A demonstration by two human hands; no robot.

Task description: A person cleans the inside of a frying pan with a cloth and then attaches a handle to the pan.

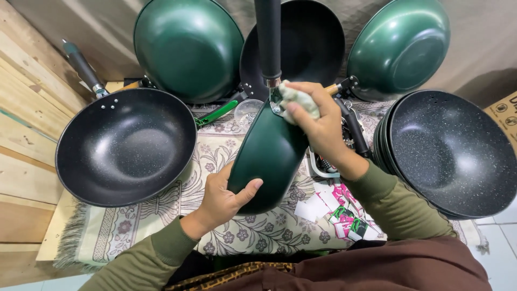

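While the left hand [223, 199] clasps the green pan [269, 153], handle pointing away, the right hand [318, 126] pinches a cloth [296, 99].

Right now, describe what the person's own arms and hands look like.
Both hands, the left hand and the right hand, are bare: no gloves, rings or watch visible. Both arms wear long olive-green sleeves with snug ribbed cuffs ending at the wrists.

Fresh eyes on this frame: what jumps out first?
Dead centre, a green wok held on edge: the left hand cups its lower rim while the right hand presses a pale cloth against it near the black handle. Around it lie more woks: a speckled black one open on the left, a nested stack on the right, and two green ones propped at the back.
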